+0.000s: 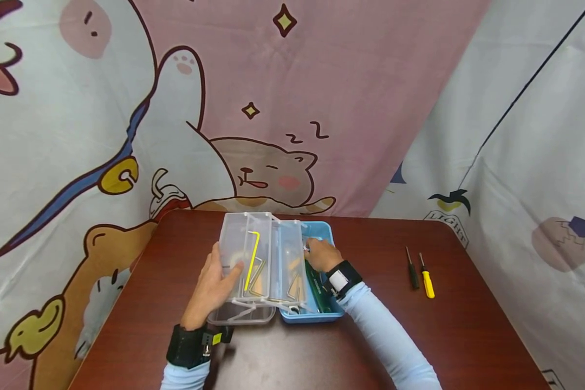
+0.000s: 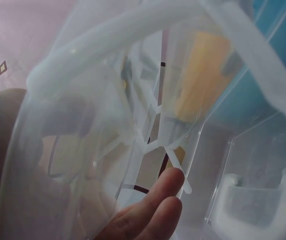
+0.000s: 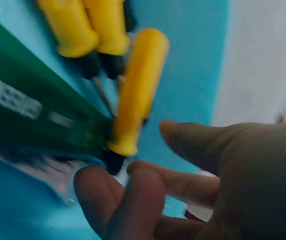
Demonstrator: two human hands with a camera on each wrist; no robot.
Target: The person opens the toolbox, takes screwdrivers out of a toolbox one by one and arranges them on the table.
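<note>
My left hand [image 1: 216, 284] grips the left side of a raised clear plastic tray [image 1: 234, 227], its thumb over the tray and fingers behind. In the left wrist view, two fingertips [image 2: 168, 182] show beyond the translucent plastic. Inside the tray lie a yellow hex key [image 1: 252, 260] and several metal ones. My right hand [image 1: 323, 254] reaches into the blue box [image 1: 312, 318]. The right wrist view shows its fingers close to a yellow-handled screwdriver [image 3: 140, 85], thumb apart from them; contact is unclear. Beside it is a green tool or case [image 3: 28, 105] with white lettering.
Two screwdrivers, one black-handled [image 1: 413, 275] and one yellow-handled [image 1: 428, 284], lie on the brown table [image 1: 370, 346] at the right. More yellow screwdriver handles [image 3: 73, 30] are inside the blue box. A clear lower compartment [image 1: 241, 314] stands under the tray. A patterned cloth [image 1: 351, 108] hangs behind.
</note>
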